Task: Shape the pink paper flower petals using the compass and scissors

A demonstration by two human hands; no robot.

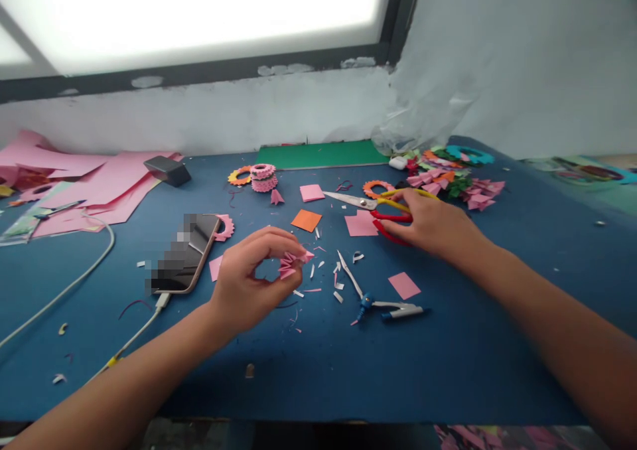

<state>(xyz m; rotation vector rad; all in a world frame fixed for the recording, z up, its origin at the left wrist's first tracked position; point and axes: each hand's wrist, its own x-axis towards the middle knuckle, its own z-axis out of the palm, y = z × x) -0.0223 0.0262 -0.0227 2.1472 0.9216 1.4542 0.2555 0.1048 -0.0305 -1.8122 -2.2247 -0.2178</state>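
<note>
Between its thumb and fingertips my left hand (259, 274) pinches a small folded pink paper piece (288, 263), held above the blue table. Farther right, my right hand (430, 224) is at the scissors (365, 203), its fingers around the yellow and red handles. The blades point left, over the table, and look closed. Beneath the scissors lies a pink paper square (361, 224). An orange square (306, 220) and another pink square (312, 193) lie between the hands. White and pink paper scraps (338, 297) are scattered to the right of my left hand.
A compass (367, 300) lies open near another pink square (405, 285). At the left are a phone (186, 254) with a white cable (144, 327), a black block (168, 170) and large pink sheets (107, 184). Folded paper pieces (448, 178) are piled at the back right.
</note>
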